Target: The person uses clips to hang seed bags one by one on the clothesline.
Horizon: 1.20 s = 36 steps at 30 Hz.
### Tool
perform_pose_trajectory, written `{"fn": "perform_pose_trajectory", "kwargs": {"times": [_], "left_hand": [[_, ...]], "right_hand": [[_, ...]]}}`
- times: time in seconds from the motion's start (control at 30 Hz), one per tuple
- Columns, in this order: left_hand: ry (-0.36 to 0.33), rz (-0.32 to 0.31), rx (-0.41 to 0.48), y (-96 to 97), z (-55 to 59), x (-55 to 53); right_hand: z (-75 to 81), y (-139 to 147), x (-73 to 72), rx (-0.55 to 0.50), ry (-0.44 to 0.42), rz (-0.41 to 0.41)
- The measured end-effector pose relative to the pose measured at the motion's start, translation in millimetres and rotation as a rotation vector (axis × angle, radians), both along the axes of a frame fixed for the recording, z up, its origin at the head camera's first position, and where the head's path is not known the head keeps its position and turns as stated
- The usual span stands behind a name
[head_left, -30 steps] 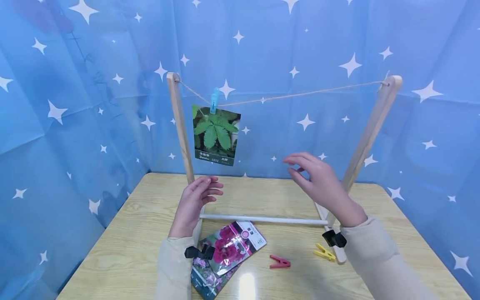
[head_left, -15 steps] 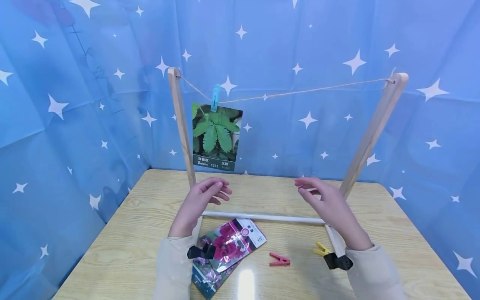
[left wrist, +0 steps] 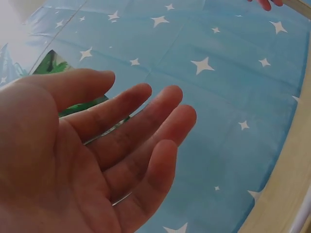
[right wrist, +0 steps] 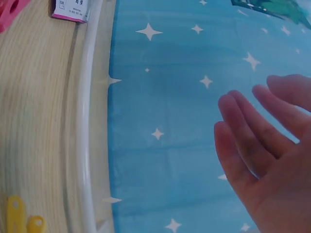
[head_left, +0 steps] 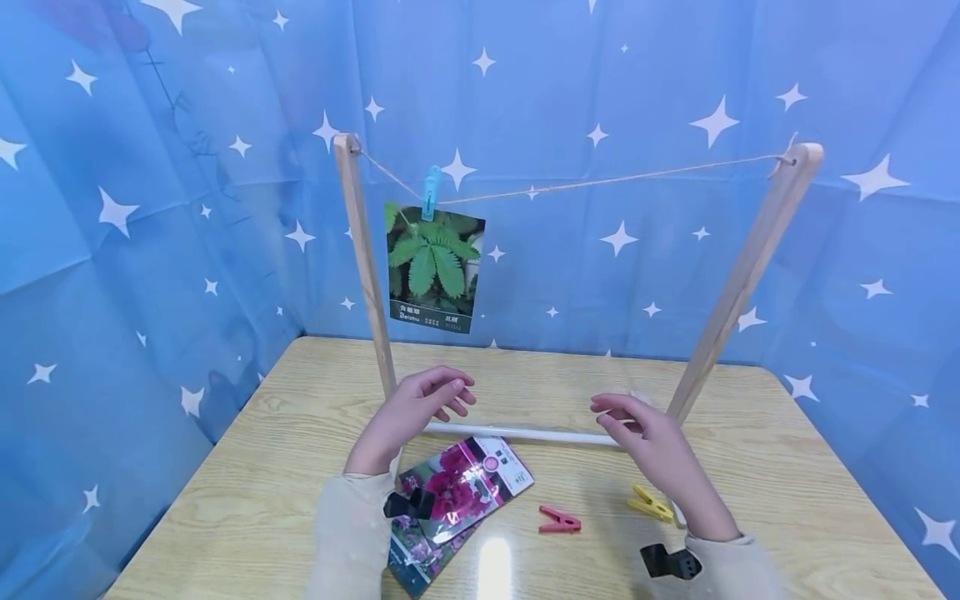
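Observation:
My left hand point(head_left: 420, 408) hovers above two overlapping seed packets, palm inward and fingers loosely bent, holding nothing. The upper packet point(head_left: 457, 487) shows deep pink flowers; the lower packet point(head_left: 416, 554) is partly covered by it. On the other side my right hand point(head_left: 648, 437) hangs in the air, also holding nothing, above a yellow clothespin point(head_left: 649, 504). A pink clothespin point(head_left: 559, 521) lies on the table between the hands. A packet with green leaves point(head_left: 433, 271) hangs from the string point(head_left: 600, 182), clipped by a light blue clothespin point(head_left: 431, 193).
A wooden frame stands on the table point(head_left: 247, 467), its left post point(head_left: 365, 258) and right post point(head_left: 750, 275) carrying the string, which sags at the hanging packet. A white crossbar point(head_left: 525, 432) joins the posts low down. Behind is a blue starred curtain point(head_left: 555, 100).
My right hand has come down from beside the right post toward the table. The left hand has shifted slightly right and lower. The hanging packet sways a little.

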State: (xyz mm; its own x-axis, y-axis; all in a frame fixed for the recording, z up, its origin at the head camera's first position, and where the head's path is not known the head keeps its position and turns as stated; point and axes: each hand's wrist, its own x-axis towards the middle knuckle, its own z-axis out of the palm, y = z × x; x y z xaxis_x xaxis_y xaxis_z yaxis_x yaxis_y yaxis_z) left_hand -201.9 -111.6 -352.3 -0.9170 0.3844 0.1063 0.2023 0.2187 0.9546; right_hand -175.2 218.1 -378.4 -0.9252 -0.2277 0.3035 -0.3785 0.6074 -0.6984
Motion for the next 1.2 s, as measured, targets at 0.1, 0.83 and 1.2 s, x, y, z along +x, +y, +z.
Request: {"fn": "perform_pose_trajectory", "kwargs": {"times": [0.1,0.83,1.2], "left_hand": [[0.027,-0.020,-0.045,1.3,-10.6,-5.5],[0.171,0.005,-0.497,26.2,-37.1,-10.3],[0.157,0.043,-0.724,36.0,-53.7,-15.0]], "right_hand": [[-5.9,-2.2,-2.3,-0.013,-0.051,0.006],[-46.6,-17.3,-10.3,-0.056,-0.212,0.060],[-48.1,-18.1,-5.1,-0.057,-0.242,0.175]]}}
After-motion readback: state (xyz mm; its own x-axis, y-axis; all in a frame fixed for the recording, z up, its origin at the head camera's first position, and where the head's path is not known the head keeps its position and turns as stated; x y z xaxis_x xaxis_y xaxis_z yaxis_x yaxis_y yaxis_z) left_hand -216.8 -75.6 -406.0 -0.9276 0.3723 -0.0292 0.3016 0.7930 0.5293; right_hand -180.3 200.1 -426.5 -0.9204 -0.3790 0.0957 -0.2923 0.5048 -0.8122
